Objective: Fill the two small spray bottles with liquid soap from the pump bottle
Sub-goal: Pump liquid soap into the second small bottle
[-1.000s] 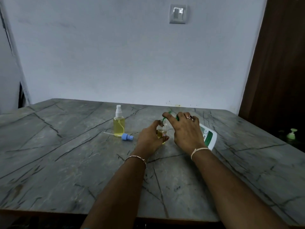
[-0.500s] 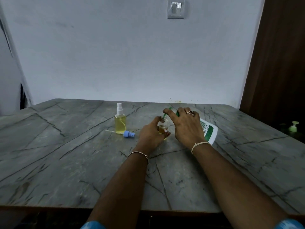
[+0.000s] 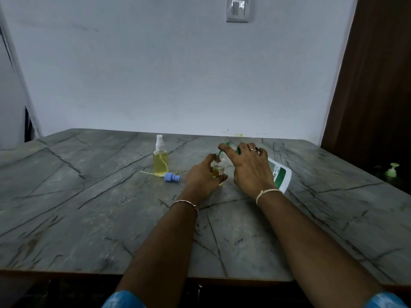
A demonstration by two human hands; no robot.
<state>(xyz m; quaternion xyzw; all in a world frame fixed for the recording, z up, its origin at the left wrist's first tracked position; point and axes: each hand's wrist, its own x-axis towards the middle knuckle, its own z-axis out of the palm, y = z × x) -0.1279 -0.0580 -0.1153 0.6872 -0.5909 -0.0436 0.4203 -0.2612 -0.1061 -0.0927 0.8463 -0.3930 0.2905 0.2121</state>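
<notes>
Two hands work close together at the middle of the grey veined table (image 3: 89, 218), both on the task items. The left hand (image 3: 203, 176) grips the open spray bottle (image 3: 219, 168), thumb and fingers curled round its lower body; this bottle stands upright on the table with a shallow layer of yellow liquid inside. Just to the right of the open spray bottle, the pump bottle (image 3: 280, 176), white with a green label, leans tilted toward it. The right hand (image 3: 249, 167) lies curled over the pump bottle's head, forefinger stretched along the green nozzle (image 3: 222, 151), whose tip sits at the open spray bottle's mouth. Whether liquid flows cannot be told. To the left of the open spray bottle, apart from it, the capped spray bottle (image 3: 160, 162) stands upright, largely full of yellow liquid. Between the two, lying on the table, is a blue spray cap (image 3: 172, 177) with its thin dip tube pointing left. Behind the open spray bottle, high on the pale wall, sits a switch plate (image 3: 238, 8). Far to its right, off the table, a small green pump top (image 3: 391, 170) shows in shadow.
</notes>
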